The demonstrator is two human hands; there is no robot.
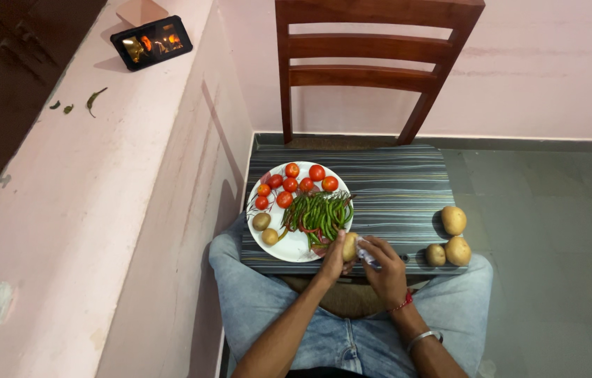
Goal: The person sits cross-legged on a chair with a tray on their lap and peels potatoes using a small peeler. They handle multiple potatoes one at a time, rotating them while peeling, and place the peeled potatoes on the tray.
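Far left: pink ledge with a phone lying screen-up, a few green scraps near it. White plate sits on the left part of the striped board across the lap: cherry tomatoes at the far side, green chillies in the middle, two small potatoes at the left rim.

Left hand is curled around a potato, pinching it just over the plate's near right edge. The potato's long axis runs roughly away from the body, tilted slightly right. Right hand is closed on a peeler, metal end touching the potato's right side. So the potato sits between both hands, left one bearing it, right one just beside.

Right: three more potatoes at the board's right end, well apart from the hands. Wooden chair behind.
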